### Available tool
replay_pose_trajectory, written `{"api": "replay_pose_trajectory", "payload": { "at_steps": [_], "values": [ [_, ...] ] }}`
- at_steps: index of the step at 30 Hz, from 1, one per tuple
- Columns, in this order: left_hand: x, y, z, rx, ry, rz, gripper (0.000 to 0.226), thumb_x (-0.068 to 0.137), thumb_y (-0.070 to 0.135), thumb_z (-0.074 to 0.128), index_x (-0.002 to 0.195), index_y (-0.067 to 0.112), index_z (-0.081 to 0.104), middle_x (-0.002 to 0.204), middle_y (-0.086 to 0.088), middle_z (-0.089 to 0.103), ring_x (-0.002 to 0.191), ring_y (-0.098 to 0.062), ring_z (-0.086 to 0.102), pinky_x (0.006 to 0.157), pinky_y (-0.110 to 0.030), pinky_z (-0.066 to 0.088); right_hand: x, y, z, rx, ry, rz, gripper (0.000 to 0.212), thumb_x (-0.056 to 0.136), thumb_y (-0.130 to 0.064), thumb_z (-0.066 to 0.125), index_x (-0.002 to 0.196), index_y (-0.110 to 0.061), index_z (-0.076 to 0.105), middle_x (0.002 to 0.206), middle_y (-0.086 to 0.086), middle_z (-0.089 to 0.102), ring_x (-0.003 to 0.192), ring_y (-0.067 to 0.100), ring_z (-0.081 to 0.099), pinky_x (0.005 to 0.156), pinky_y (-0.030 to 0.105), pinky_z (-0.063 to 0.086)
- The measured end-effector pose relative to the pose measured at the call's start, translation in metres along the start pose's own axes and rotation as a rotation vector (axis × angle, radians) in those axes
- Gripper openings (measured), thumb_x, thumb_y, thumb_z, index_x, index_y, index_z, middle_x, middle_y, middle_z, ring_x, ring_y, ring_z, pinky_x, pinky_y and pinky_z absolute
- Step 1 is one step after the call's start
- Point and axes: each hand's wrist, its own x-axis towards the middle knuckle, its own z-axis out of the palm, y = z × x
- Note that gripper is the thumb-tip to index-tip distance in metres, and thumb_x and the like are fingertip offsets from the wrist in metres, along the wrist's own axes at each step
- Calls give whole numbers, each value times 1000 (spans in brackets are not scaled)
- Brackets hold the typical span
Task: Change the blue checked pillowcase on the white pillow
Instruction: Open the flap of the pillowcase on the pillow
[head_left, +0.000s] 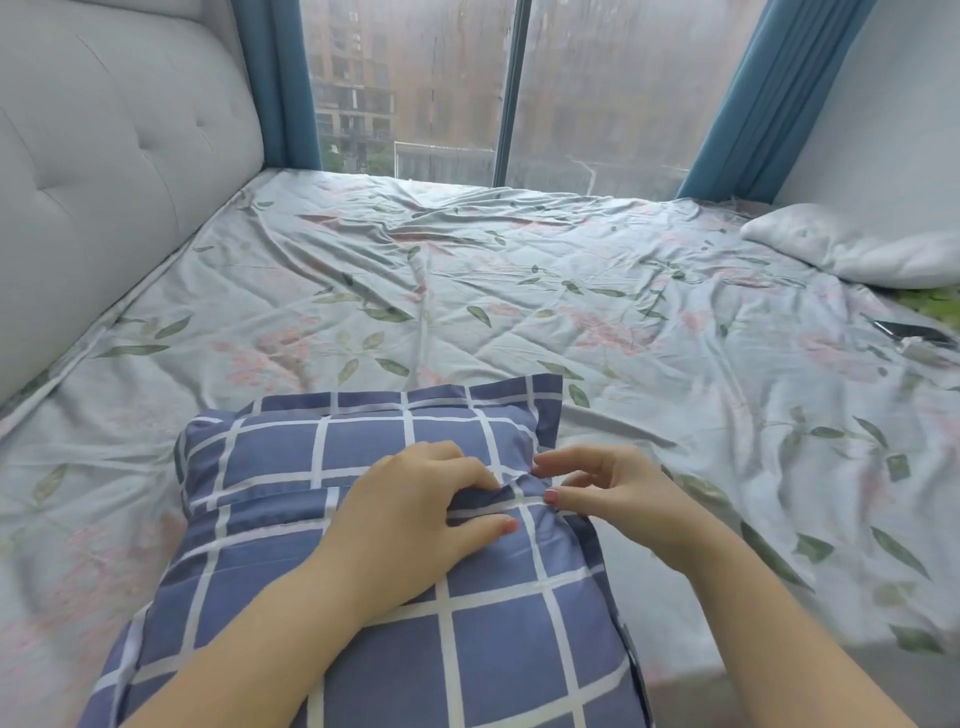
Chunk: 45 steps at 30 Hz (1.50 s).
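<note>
- We see the blue checked pillowcase (363, 597) lying filled and plump on the floral sheet (467, 291), at the near edge of the bed directly below us; the pillow inside it is hidden.
- Our left hand (415, 514) rests on the upper middle of the pillowcase, with the forearm lying along its length.
- The fingers of that hand are curled, and together with the thumb (493, 527) they bunch up a small fold of the checked cloth, so the hand holds the pillowcase.
- Our right hand (608, 493) comes in from the pillowcase's right side, over its right edge.
- Its fingers are loosely bent and a little spread, and the fingertips (551, 496) meet the cloth just beside the fold held by the left hand; we cannot tell whether they grip the cloth or only touch it.
- The two hands are close together, nearly touching at the fold.
- The flat border of the pillowcase sticks out beyond the hands at its far end.
- Left of the pillowcase stands a padded grey headboard (104, 171).
- Far beyond it and to its right lies a bare white pillow (862, 249), with a dark phone (914, 332) on the sheet nearer than that pillow.
- Straight beyond the pillowcase, past the sheet, is a tall window (613, 88) framed by blue curtains (769, 98).
</note>
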Motion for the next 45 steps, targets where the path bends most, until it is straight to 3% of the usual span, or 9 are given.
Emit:
{"api": "replay_pose_trajectory", "payload": {
  "at_steps": [2, 8, 16, 21, 27, 30, 33, 39, 45],
  "values": [
    [4, -2, 4, -40, 19, -29, 30, 82, 58, 64, 103, 37, 71, 91, 23, 61, 88, 0, 56, 79, -24, 47, 3, 3, -3, 21, -20, 10, 31, 79, -14, 81, 109, -21, 74, 101, -4, 73, 87, 16, 66, 92, 36, 56],
    [14, -15, 8, -140, 55, -96, 20, 82, 57, 67, 82, 37, 71, 81, 21, 67, 83, -3, 61, 72, -29, 50, 9, 1, -2, -85, -33, -34, 12, 76, -20, 84, 85, -21, 77, 83, 5, 67, 75, 10, 58, 74, 28, 49],
    [11, -16, 10, -209, 85, -125, 26, 67, 39, 86, 64, 26, 65, 70, 12, 66, 72, -10, 59, 61, -19, 41, 4, -5, 0, -122, -24, -158, 15, 76, -9, 83, 72, -16, 70, 74, -7, 68, 67, -2, 59, 66, 14, 44],
    [9, -20, 11, -195, 150, -13, 26, 69, 37, 88, 63, 25, 65, 69, 12, 64, 68, -9, 59, 59, -14, 39, 2, -7, 10, -261, 58, -268, 25, 82, -5, 75, 72, -20, 57, 71, -10, 59, 61, -2, 52, 62, 9, 40],
    [4, -26, 16, -144, 218, 118, 30, 78, 52, 66, 68, 23, 65, 70, 13, 56, 64, -8, 55, 56, -32, 47, 0, 0, 7, -324, 15, -285, 22, 76, 1, 74, 80, -20, 68, 78, -8, 65, 76, 5, 59, 66, 16, 47],
    [2, -28, 14, -112, 167, 194, 27, 82, 47, 66, 69, 24, 64, 68, 18, 49, 64, -3, 49, 57, -21, 42, 3, 2, 5, -249, 53, -280, 23, 74, 0, 80, 72, -19, 68, 74, -10, 68, 76, 5, 63, 74, 19, 50],
    [0, -30, 9, -113, 107, 234, 21, 83, 42, 69, 72, 24, 67, 69, 22, 47, 65, 0, 46, 61, -11, 35, 3, -2, 5, -178, 93, -294, 32, 72, 6, 79, 67, -22, 67, 70, -15, 66, 67, 2, 62, 69, 15, 47],
    [-3, -26, 1, -201, 86, 150, 17, 74, 41, 76, 82, 26, 74, 70, 27, 55, 64, 3, 55, 63, -4, 36, 0, -6, 8, -297, 20, -340, 23, 81, 0, 72, 79, -23, 66, 78, -3, 66, 70, 4, 56, 66, 11, 38],
    [-2, -20, 1, -309, 35, 11, 13, 70, 35, 83, 81, 31, 77, 69, 22, 65, 71, -2, 63, 68, -7, 41, -6, -17, 17, -91, -72, -304, 11, 79, -15, 81, 78, -16, 70, 70, -2, 60, 64, 4, 50, 64, 18, 38]
  ]
}}
